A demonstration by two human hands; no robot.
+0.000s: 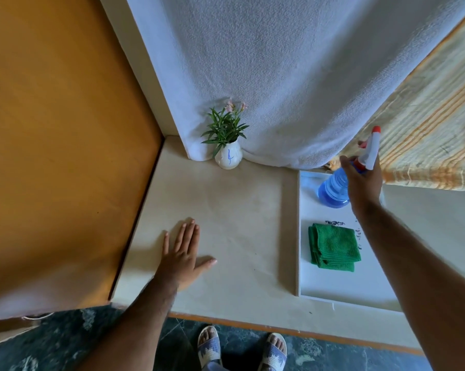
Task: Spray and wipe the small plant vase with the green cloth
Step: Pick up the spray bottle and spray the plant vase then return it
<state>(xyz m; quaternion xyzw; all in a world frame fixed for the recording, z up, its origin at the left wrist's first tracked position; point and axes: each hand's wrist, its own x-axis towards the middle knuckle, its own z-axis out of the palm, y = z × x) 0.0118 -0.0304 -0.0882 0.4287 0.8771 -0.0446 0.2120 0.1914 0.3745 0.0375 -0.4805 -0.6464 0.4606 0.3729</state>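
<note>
Meanwhile, right hand (pixel 364 180) around spray bottle (pixel 333 190).

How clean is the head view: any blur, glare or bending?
Head view: sharp on the vase and green cloth; soft daylight, faint shadow beside the left hand; no glare; wide-angle bending curves the table edges.

place: looks like a home, probably a bedroom or living corner
surface: cream table (pixel 226 223) pushed against an orange-brown wooden panel (pixel 65 129)
backdrop: white towel-like cloth (pixel 293 76) hanging next to a striped yellow fabric (pixel 427 116), pretty homemade setup
decor: little white vase (pixel 228 156) with a green plant (pixel 224 128) in the corner
floor: dark green marble-look tiles (pixel 51 341)
footwear: person wearing house sandals (pixel 209 346), very at-home vibe
</note>
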